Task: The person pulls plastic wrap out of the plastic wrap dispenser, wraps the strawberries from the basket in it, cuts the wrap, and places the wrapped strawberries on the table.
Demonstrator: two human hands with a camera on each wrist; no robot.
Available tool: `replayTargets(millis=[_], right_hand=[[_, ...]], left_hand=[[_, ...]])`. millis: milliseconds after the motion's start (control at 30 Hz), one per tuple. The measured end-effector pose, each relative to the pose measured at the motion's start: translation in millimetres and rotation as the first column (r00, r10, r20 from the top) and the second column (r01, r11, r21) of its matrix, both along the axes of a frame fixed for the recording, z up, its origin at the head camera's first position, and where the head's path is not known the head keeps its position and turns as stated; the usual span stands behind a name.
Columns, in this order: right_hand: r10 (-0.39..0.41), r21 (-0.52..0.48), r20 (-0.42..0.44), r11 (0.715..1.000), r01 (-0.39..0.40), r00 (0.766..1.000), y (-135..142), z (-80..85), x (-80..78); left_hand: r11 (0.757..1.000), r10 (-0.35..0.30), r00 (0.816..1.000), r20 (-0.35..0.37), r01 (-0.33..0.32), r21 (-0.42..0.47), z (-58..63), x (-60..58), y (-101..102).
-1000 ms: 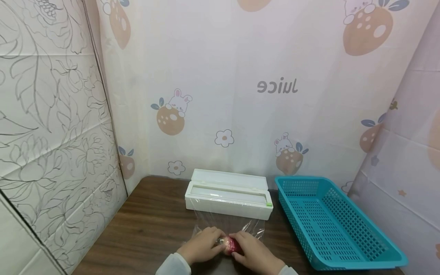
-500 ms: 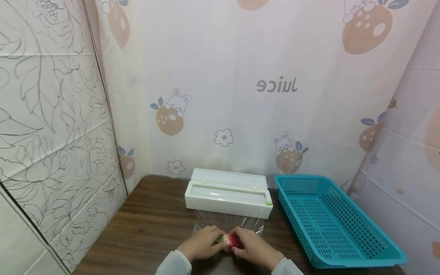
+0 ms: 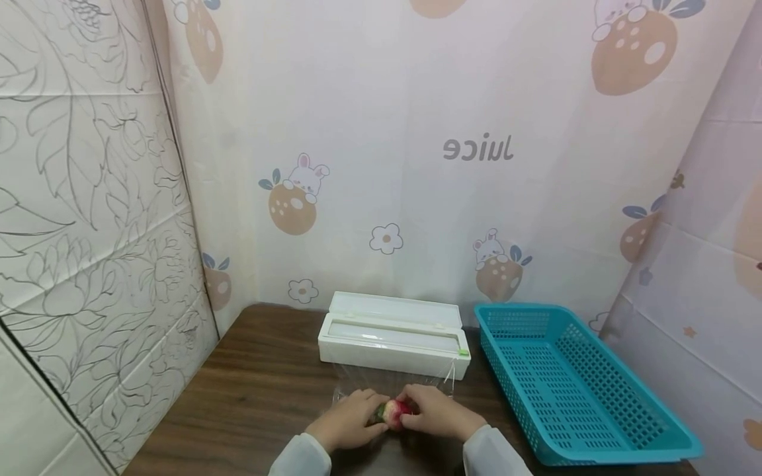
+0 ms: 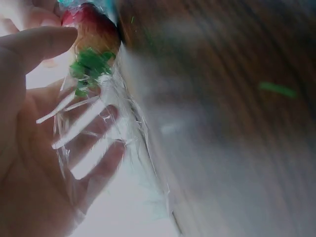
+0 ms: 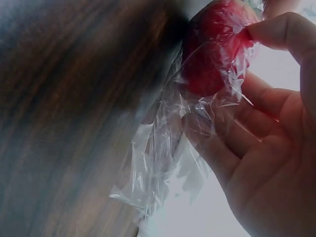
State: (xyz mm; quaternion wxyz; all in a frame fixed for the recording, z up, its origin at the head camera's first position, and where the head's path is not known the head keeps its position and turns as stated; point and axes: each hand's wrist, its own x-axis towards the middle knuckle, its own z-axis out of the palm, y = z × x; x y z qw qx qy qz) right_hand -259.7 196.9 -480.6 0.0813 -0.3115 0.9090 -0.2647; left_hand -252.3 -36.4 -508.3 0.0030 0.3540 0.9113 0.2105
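A red fruit [image 3: 393,414] with a pale yellowish end and green leaves [image 4: 91,66] lies on its side between both hands, wrapped in cling film [image 5: 158,148]. My left hand [image 3: 351,422] grips the leafy end, its thumb on the fruit and its fingers behind crumpled film. At the red end, my right hand [image 3: 437,411] pinches fruit and film, the thumb pressing near the top. Film stretches from the hands back to a white cling film dispenser [image 3: 393,357], whose lid is raised. The underside of the fruit is hidden.
On the right of the brown wooden table [image 3: 250,377] stands a turquoise perforated basket [image 3: 619,456]. A green slider [image 3: 464,352] sits at the dispenser's right end. Printed curtains [image 3: 381,185] rise behind the table.
The fruit has turned, so its pale side shows more. My right hand has shifted slightly up and left around the red end, and the film's right edge has drawn inward. The left hand barely moves.
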Motion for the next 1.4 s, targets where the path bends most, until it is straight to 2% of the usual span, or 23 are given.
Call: replayTargets(millis=[100,200,300,500,700,867,967,1033,1100,1167,1267,1333,1400], right_hand=[[0.002,0.0,0.004,1.0,-0.002,1.0,2,-0.4,-4.7],[0.005,0.004,-0.002,1.0,-0.005,1.0,3,-0.5,-8.6],[0.001,0.018,0.002,1.0,-0.001,1.0,5,-1.6,-11.7],[-0.021,0.023,0.027,1.0,0.02,0.999,7,-5.0,-14.3],[-0.042,0.007,0.007,0.999,0.042,0.999,9,-6.7,-13.1],[-0.089,-0.07,0.007,0.994,0.089,0.996,11,-10.4,-11.3],[-0.114,-0.098,-0.008,0.989,0.113,0.993,13,-12.7,-10.2],[-0.13,-0.1,-0.052,0.987,0.125,0.99,14,-13.5,-8.5],[-0.14,-0.097,-0.131,0.987,0.128,0.981,13,-14.3,-5.9],[-0.142,-0.105,-0.236,0.987,0.12,0.961,13,-14.2,-2.4],[-0.123,-0.101,-0.384,0.991,0.091,0.915,10,-14.7,2.2],[-0.107,-0.087,-0.431,0.993,0.077,0.896,8,-14.9,4.3],[-0.092,-0.069,-0.446,0.995,0.068,0.89,6,-15.4,5.2]], left_hand=[[0.999,-0.03,0.988,-0.148,0.034,0.026,-0.3,0.6,2],[0.991,-0.07,0.959,-0.276,0.098,0.089,2.6,2.3,4],[0.984,-0.093,0.931,-0.353,0.139,0.107,7.0,5.0,4],[0.991,-0.093,0.917,-0.387,0.124,0.054,9.8,6.6,6],[0.995,-0.079,0.899,-0.431,0.098,0.022,4.6,-1.7,12],[0.998,-0.052,0.877,-0.478,0.068,0.016,0.2,-10.2,17],[0.998,-0.038,0.883,-0.468,0.061,0.033,-1.5,-15.0,18],[0.998,-0.032,0.893,-0.449,0.053,0.034,-2.0,-18.0,18],[0.999,-0.02,0.905,-0.424,0.038,0.033,-1.5,-21.0,18],[0.999,-0.008,0.916,-0.402,0.022,0.032,-0.7,-23.7,18],[0.999,0.006,0.927,-0.375,0.01,0.04,0.6,-26.5,17],[0.999,0.008,0.928,-0.373,0.009,0.044,0.6,-28.1,17],[0.999,0.015,0.93,-0.368,0.001,0.042,0.6,-30.0,17]])
